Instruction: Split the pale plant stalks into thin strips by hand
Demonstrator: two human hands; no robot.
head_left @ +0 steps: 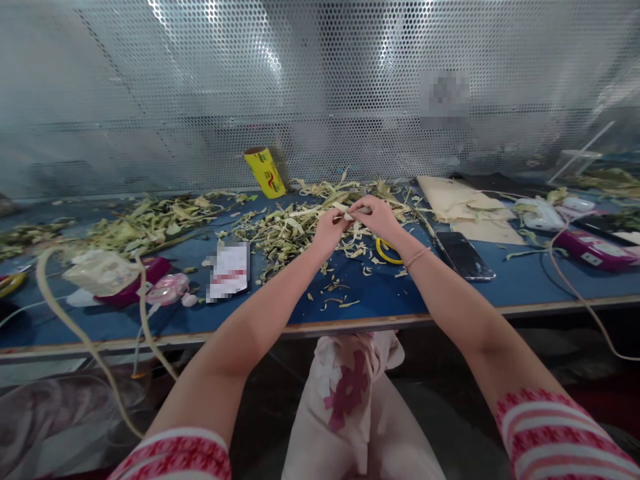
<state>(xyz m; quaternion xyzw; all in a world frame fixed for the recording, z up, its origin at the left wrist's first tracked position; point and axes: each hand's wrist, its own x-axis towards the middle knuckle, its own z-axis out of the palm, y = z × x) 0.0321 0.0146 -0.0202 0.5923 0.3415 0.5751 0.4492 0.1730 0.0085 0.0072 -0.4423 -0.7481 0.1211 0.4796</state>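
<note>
My left hand [332, 227] and my right hand [376, 215] meet over a pile of pale green and yellowish plant scraps [285, 230]. Between the pinched fingertips of both hands is a small pale piece of plant [349, 217], too small to make out exactly. The fingers of each hand are closed. Loose shreds lie below the hands, and a yellow ring [384, 253] rests beside my right wrist.
A yellow tube [267, 175] stands tilted behind the pile, near the perforated metal wall [320, 87]. A white card [229, 271] lies left, a black phone [464, 255] right, with brown paper [463, 203] behind it. Cables and purple devices [595, 249] occupy both sides.
</note>
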